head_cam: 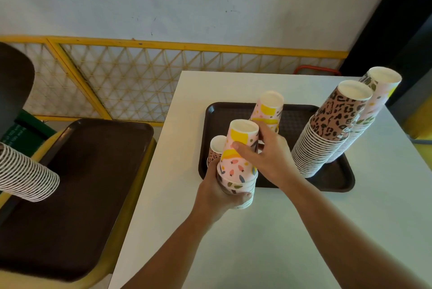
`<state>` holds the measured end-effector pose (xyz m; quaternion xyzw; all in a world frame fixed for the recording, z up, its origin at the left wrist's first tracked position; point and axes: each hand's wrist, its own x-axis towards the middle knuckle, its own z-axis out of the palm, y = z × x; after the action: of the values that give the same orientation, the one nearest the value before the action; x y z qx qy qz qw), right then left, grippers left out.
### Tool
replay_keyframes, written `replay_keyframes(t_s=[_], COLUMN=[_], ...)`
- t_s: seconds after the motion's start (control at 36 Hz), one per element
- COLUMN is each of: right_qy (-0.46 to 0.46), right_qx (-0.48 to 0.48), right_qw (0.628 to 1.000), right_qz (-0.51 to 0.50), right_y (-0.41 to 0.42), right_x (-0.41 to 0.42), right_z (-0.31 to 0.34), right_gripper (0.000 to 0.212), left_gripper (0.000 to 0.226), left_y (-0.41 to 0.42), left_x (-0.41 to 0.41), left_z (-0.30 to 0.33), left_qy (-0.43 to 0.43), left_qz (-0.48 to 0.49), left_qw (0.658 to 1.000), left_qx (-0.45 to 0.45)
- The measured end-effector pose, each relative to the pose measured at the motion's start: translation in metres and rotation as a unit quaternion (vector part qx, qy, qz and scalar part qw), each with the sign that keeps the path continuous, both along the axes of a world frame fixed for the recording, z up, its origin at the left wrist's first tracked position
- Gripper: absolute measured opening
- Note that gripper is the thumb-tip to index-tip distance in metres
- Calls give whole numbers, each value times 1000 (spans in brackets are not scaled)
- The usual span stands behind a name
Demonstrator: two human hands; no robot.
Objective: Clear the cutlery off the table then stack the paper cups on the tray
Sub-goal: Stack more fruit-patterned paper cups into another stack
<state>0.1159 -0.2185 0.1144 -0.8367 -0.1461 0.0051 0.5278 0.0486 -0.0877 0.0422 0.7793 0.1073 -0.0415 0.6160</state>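
A dark brown tray [301, 113] lies on the white table [304, 230]. My left hand [217, 190] grips the base of a short stack of upside-down pink and yellow paper cups [238, 162] at the tray's near left corner. My right hand [266, 155] holds the top cup of that stack from the right. Behind it stand a small leopard-print cup [216, 148] and another pink and yellow cup [268, 108]. On the tray's right side rise a tall leopard-print stack [332, 129] and a tall floral stack [374, 101]. No cutlery shows.
Left of the table, a second brown tray [81, 183] rests on a yellow chair. A long stack of white-rimmed cups [25, 174] juts in from the left edge. A yellow lattice fence [131, 78] and a white wall stand behind.
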Motion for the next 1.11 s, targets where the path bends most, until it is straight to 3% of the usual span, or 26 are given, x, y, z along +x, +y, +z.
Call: replay_keyframes(t_s=[0.11, 0.17, 0.33, 0.5, 0.75, 0.83, 0.97, 1.11], right_qy=[-31, -53, -150, -252, -138, -121, -185, -68], right_qx=[-5, 10, 119, 85, -22, -57, -11, 1], right_qw=[999, 997, 972, 937, 973, 975, 969, 996], right_qz=[-30, -54, -139, -226, -186, -176, -161, -61], right_y=[-4, -6, -17, -24, -21, -21, -16, -4], right_x=[12, 19, 44, 67, 76, 66, 33, -6], right_z=[15, 27, 77, 90, 33, 23, 14, -3], right_gripper=[35, 44, 36, 63, 62, 75, 76, 75], left_gripper=[96, 93, 75, 77, 91, 83, 89, 87], left_y=[0, -1, -2, -2, -1, -1, -4, -7], left_x=[-1, -1, 0, 3, 0, -1, 0, -1], left_z=[-2, -3, -8, -9, -9, -8, -5, 0], left_qy=[2, 1, -5, -14, -16, -16, -16, -17], left_qz=[1, 2, 3, 11, 27, 23, 35, 50], left_qw=[1000, 1000, 1000, 999, 999, 999, 999, 999], left_qx=[1, 6, 27, 26, 16, 20, 11, 7])
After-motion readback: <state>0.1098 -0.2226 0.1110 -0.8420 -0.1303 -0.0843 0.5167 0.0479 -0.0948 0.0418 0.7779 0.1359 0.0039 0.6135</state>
